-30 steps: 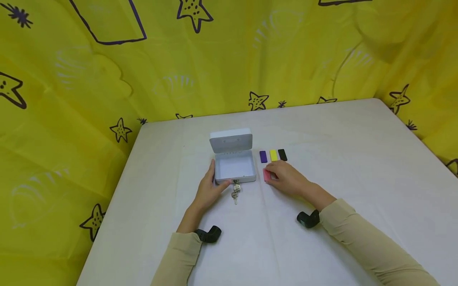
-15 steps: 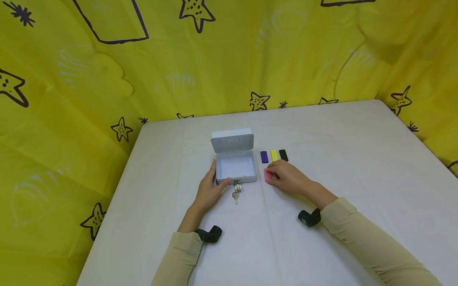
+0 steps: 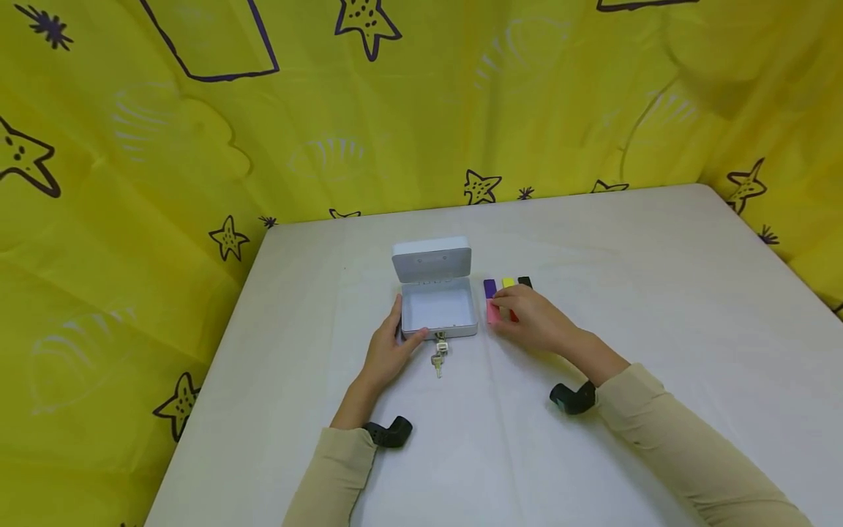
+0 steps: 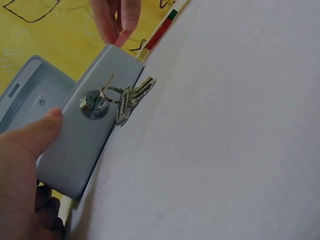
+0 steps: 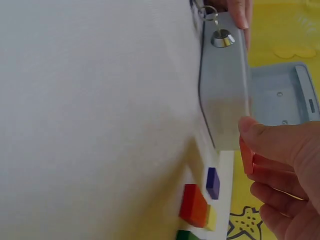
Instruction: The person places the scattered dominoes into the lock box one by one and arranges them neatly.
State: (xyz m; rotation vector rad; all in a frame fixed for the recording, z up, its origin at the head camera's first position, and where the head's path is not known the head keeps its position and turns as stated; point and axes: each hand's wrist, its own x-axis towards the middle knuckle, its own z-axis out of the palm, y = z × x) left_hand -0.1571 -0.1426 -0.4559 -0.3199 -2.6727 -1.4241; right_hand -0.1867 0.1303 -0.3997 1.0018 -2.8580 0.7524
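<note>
A small light-grey cash box (image 3: 473, 322) stands with its lid (image 3: 431, 263) raised. Keys (image 4: 131, 100) hang from a ring at its front lock (image 4: 94, 104). My left hand (image 3: 384, 355) holds the box by its front left corner, thumb on the front rim and fingers along the left side. Between thumb and fingers, my right hand (image 3: 533, 320) pinches a pink block (image 5: 246, 155), raised over the table beside the box's right side. Below it a red block (image 5: 193, 205) lies on the table, mostly covered by the hand in the head view.
Behind the right hand lie a purple block (image 3: 490, 287), a yellow block (image 3: 508, 282) and a dark block (image 3: 524, 281) in a row. A green block (image 5: 186, 235) shows near the red one. The white-covered table (image 3: 276, 366) meets a yellow patterned curtain (image 3: 421, 110) at the back.
My right hand has lifted the pink block up off the table, and a red block now shows under the hand. The left hand keeps its hold on the cash box.
</note>
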